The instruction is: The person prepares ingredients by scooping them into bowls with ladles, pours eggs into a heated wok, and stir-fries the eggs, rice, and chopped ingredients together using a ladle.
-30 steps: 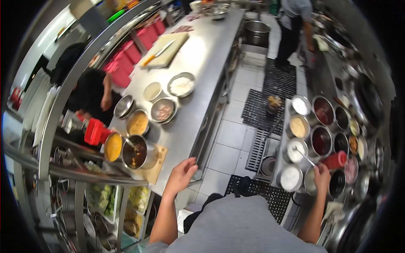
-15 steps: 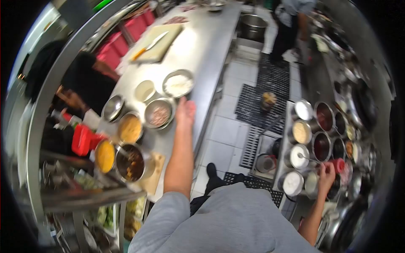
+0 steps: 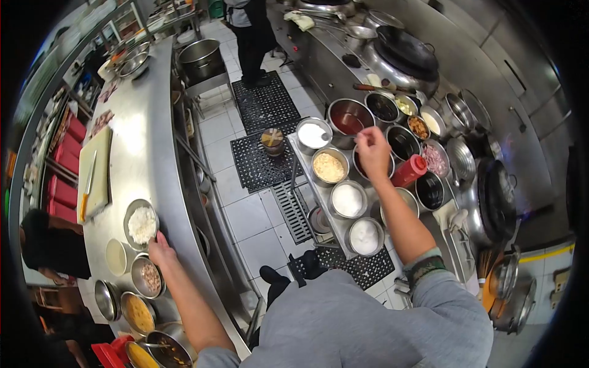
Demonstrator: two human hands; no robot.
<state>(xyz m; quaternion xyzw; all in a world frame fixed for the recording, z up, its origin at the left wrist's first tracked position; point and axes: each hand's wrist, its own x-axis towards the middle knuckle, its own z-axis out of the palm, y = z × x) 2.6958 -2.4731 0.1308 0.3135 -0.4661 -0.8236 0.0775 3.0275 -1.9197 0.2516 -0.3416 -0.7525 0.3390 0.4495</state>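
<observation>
My left hand (image 3: 161,251) is at the near rim of a steel bowl of white food (image 3: 142,225), fingers closed at its edge. A bowl of pink chopped food (image 3: 148,277) sits just beside that hand. Over the right-hand pots, my right hand (image 3: 372,146) pinches the thin handle of a spoon, mostly hard to see. The spoon's head (image 3: 324,136) is over the farthest bowl of white powder (image 3: 313,134). Below the hand are a pot of red sauce (image 3: 350,118) and a red bottle (image 3: 410,171).
A knife (image 3: 90,181) lies on a cutting board (image 3: 103,162) on the left counter (image 3: 161,141). Woks (image 3: 405,52) line the right side. Black mats (image 3: 264,101) and a container (image 3: 272,141) are on the floor. Other people stand ahead and at left.
The view has turned right. My left hand has reached from the counter's edge to the white food bowl. My right hand has carried the spoon from a nearer white-filled bowl to the farthest one.
</observation>
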